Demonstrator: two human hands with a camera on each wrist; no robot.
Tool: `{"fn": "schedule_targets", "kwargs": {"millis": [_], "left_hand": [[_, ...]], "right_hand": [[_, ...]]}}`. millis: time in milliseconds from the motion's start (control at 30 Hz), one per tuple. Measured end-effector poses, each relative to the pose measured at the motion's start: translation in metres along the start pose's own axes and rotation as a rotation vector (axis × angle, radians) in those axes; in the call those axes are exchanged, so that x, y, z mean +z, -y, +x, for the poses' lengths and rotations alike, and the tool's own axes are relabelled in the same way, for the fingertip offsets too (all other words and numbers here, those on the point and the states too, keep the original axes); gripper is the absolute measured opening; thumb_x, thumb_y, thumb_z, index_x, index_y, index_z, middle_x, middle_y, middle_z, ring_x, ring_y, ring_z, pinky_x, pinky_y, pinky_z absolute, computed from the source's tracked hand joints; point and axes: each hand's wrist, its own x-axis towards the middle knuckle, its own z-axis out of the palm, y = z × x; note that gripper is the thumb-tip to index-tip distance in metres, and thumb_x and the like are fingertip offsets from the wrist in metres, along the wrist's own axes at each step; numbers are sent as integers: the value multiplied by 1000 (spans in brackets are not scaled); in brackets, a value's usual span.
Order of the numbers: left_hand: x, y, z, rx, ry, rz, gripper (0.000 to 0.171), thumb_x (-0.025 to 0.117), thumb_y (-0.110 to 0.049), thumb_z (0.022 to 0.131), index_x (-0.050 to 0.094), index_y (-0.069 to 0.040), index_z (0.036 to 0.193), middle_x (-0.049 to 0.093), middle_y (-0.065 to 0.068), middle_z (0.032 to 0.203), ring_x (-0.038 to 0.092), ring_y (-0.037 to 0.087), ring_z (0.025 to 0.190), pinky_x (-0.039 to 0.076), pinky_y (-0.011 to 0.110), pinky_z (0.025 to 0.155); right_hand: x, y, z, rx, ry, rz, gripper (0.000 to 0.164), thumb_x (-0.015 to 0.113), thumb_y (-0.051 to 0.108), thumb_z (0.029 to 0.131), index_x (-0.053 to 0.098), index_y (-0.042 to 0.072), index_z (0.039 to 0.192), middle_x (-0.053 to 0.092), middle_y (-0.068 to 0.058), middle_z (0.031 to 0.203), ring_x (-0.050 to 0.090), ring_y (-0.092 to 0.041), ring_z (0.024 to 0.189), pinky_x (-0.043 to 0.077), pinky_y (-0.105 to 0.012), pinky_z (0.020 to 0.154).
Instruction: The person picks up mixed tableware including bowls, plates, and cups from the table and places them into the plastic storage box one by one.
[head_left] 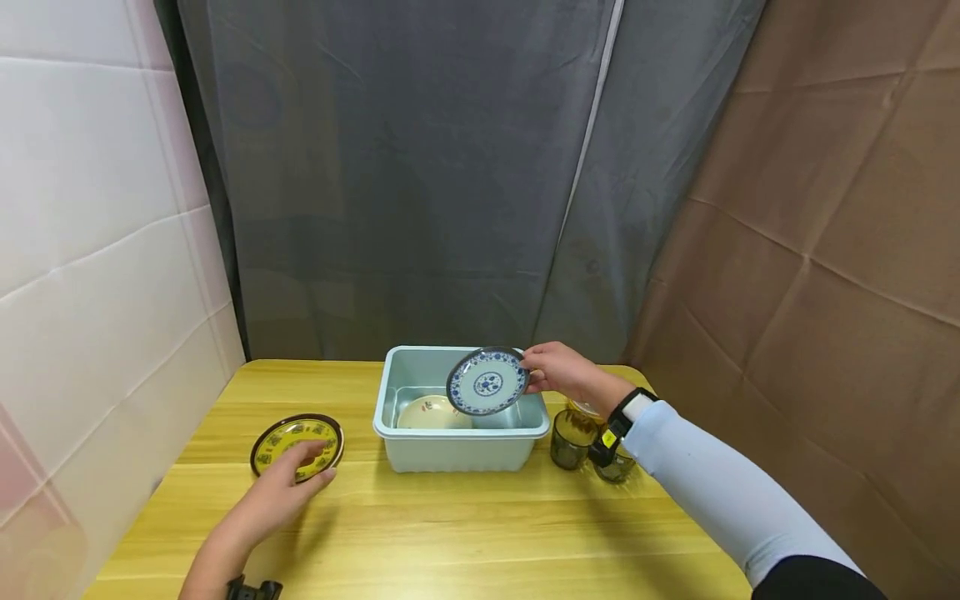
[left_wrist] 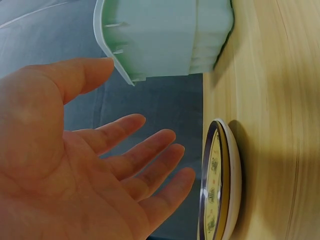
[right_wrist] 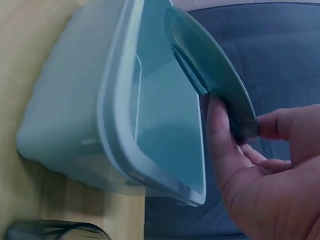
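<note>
Grey drape [head_left: 405, 183] hung behind the desk [head_left: 420, 533] as a blue plate [head_left: 487, 382] tilted over a bin [head_left: 460, 456]

White cloth [head_left: 97, 167] walled the left side and brown cloth [head_left: 832, 208] the right; the desk's near edge was cut off in the head view. By the desk's right edge, the right wrist partly covered the near glass [head_left: 615, 472] and an amber thing [head_left: 587, 407], whose shape could not be made out. The bin's front wall hid the lower part of a cream dish [head_left: 431, 415] inside. Near the left edge, a white dish [left_wrist: 234, 185] under the yellow plate [head_left: 279, 442] showed clearly only in the left wrist view.

In sight were one bin, two plates, two dishes, two glasses, counting the far glass [head_left: 572, 443], and that amber thing.

The blue plate was round and pale, with a blue floral band, a central medallion and a dark rim. It was in the air over the bin's right half, toward the desk's far edge, the right hand [head_left: 561, 368] pinching its right rim. The left hand [head_left: 277, 497] hung above the yellow plate, fingers loosely spread, thumb apart, gripping nothing.
</note>
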Motion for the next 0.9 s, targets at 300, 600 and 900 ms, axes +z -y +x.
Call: {"fn": "schedule_targets", "kwargs": {"millis": [300, 600, 900], "left_hand": [[3, 3, -2, -9, -7, -16, 70, 67, -43, 112, 47, 4, 160, 52, 30, 160, 47, 54, 148, 43, 70, 117], [3, 3, 0, 16, -16, -12, 67, 69, -38, 111, 49, 5, 159, 54, 32, 157, 50, 53, 146, 46, 67, 116], [5, 3, -1, 16, -16, -28, 64, 70, -34, 111, 50, 6, 158, 54, 30, 157, 50, 52, 146, 45, 66, 117]], "right_hand": [[5, 15, 32, 45, 87, -83, 33, 56, 9, 114, 60, -13, 138, 71, -15, 107, 74, -18, 87, 66, -36, 85], [16, 30, 55, 58, 196, -232, 31, 59, 11, 113, 66, -9, 135, 73, -16, 112, 71, -22, 94, 59, -53, 106], [28, 29, 71, 79, 274, -240, 24, 58, 5, 112, 66, -12, 128, 68, -16, 106, 65, -22, 90, 64, -44, 95]]}}
